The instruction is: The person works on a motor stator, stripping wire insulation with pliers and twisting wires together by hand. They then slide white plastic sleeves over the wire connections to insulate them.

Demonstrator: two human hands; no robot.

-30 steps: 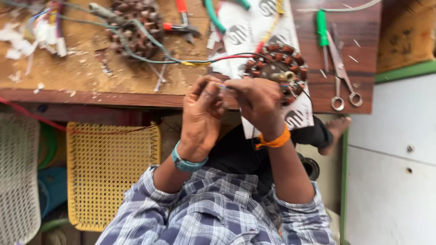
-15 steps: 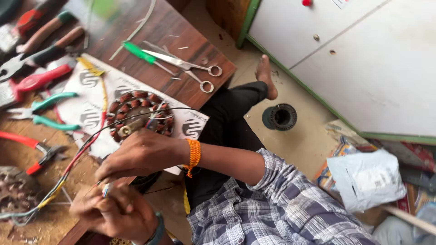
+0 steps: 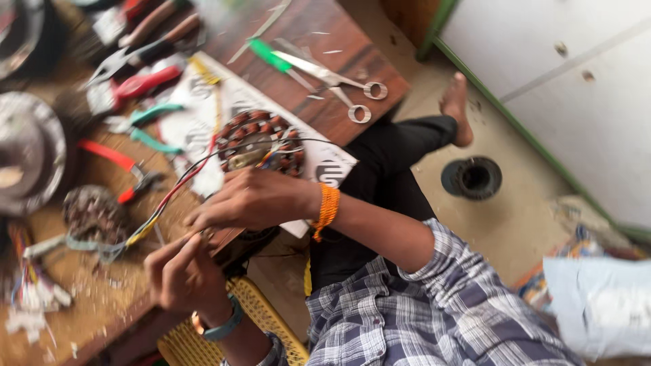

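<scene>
Fingers (image 3: pixel 178 249) of left hand (image 3: pixel 186 274), lower left: pinched together on bundled wires (image 3: pixel 159 210). Right hand (image 3: pixel 254 200), centre: fingers curled over the same wires, now lower than half a second ago. Copper-wound stator (image 3: pixel 261 142), beyond: unmoved on white sheet (image 3: pixel 325 166). Scissors (image 3: pixel 332 78), upper centre: shifted by head turn only.

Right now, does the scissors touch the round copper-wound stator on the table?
Apart. The head view shows bare wood and white paper between the scissors and the stator.

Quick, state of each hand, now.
Left hand: fingers pinched on the wire bundle.
Right hand: curled, fingertips at the same wires; grip cannot be told.
</scene>
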